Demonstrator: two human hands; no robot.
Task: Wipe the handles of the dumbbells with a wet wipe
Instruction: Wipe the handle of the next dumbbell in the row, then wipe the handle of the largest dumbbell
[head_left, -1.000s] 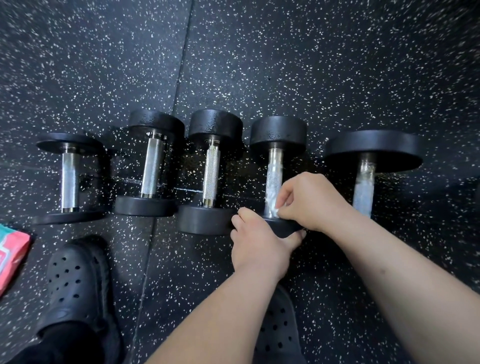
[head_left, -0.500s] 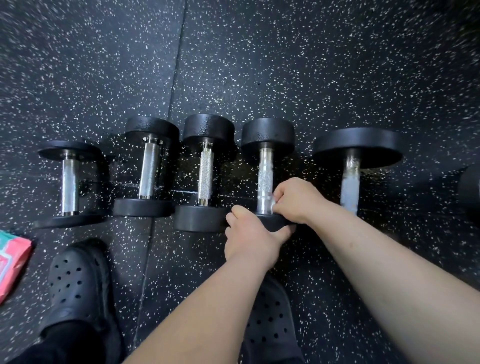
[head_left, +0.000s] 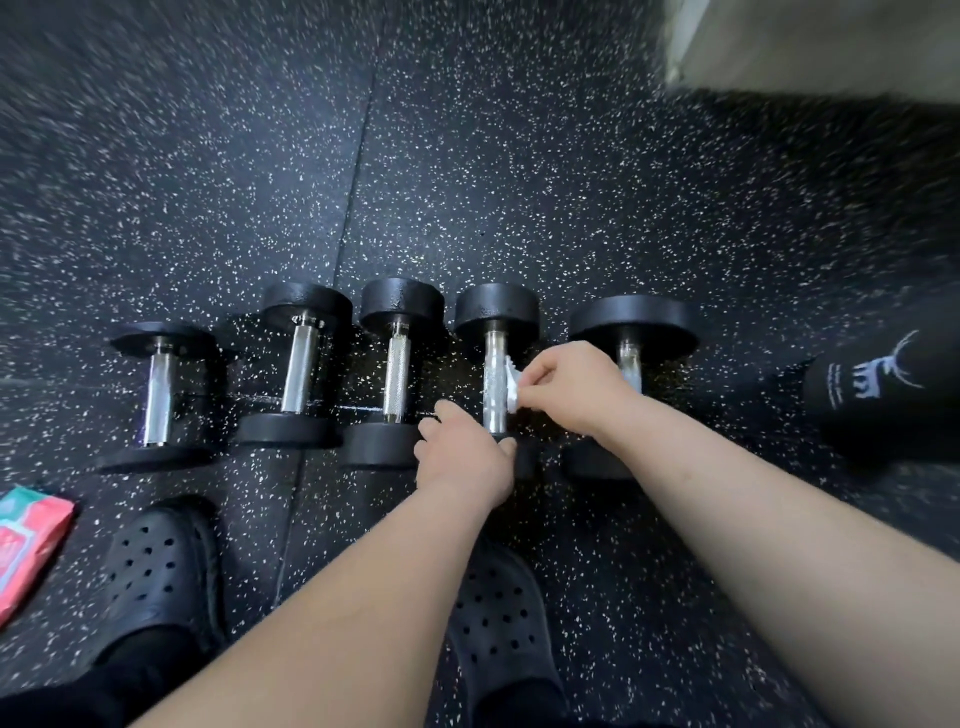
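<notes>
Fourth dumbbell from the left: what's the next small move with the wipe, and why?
Probably carry the wipe left to the middle dumbbell's handle. The right hand pinches it beside the fourth dumbbell's handle, which already looks streaked wet, while the middle one looks dry. The left hand grips the fourth dumbbell's near end.

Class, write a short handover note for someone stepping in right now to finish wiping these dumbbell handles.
Left hand: grips the near head of the fourth black-headed, steel-handled dumbbell from the left.
Right hand: pinches a small white wet wipe against that dumbbell's handle.
It lies in a row of five on the speckled black rubber floor; a pink-and-green soft pack lies far left.
Done: fourth handle being wiped; which others are clean cannot be told.
Left: finish it, check the rest.
</notes>
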